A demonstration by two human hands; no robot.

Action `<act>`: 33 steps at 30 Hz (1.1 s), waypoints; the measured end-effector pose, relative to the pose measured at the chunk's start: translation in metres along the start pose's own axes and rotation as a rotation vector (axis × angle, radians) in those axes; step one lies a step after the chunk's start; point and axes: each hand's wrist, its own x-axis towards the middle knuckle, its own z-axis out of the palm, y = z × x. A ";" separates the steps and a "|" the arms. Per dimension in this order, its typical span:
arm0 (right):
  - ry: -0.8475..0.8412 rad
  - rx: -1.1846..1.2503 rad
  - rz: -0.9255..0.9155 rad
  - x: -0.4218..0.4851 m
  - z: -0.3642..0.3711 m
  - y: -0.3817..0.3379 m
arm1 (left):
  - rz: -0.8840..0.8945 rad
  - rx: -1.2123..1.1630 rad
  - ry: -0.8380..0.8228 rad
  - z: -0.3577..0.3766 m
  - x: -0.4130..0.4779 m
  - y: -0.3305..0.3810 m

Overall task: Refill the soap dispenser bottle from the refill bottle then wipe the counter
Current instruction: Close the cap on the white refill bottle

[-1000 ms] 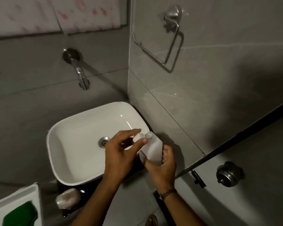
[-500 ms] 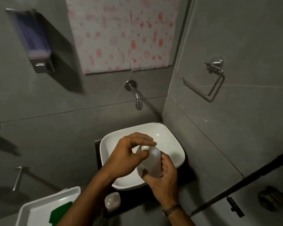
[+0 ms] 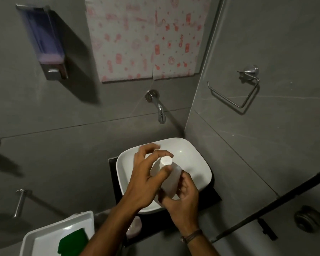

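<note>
Right hand (image 3: pixel 181 202) gripped the refill bottle (image 3: pixel 169 179); left hand (image 3: pixel 146 180) had shifted, fingers pinching the cap (image 3: pixel 166 160) at twelve o'clock, apparently unscrewing it; pouring remained ahead.

A white basin (image 3: pixel 192 157) sits on a black counter (image 3: pixel 213 197) among grey wall tiles (image 3: pixel 63 145), under pink-printed white paper (image 3: pixel 142 39), near a green cloth (image 3: pixel 72 241).

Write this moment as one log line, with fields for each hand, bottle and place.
left hand: fingers on cap | right hand: holds white bottle upright | place: over sink
</note>
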 end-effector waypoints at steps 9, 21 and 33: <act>-0.036 -0.020 0.025 0.003 -0.011 0.001 | 0.048 -0.060 0.036 0.012 -0.007 0.002; -0.057 0.043 0.084 0.002 -0.020 0.000 | 0.041 -0.004 0.019 0.009 -0.010 0.003; -0.335 0.015 -0.003 0.013 -0.018 0.004 | -0.212 -0.059 -0.209 -0.038 -0.047 -0.034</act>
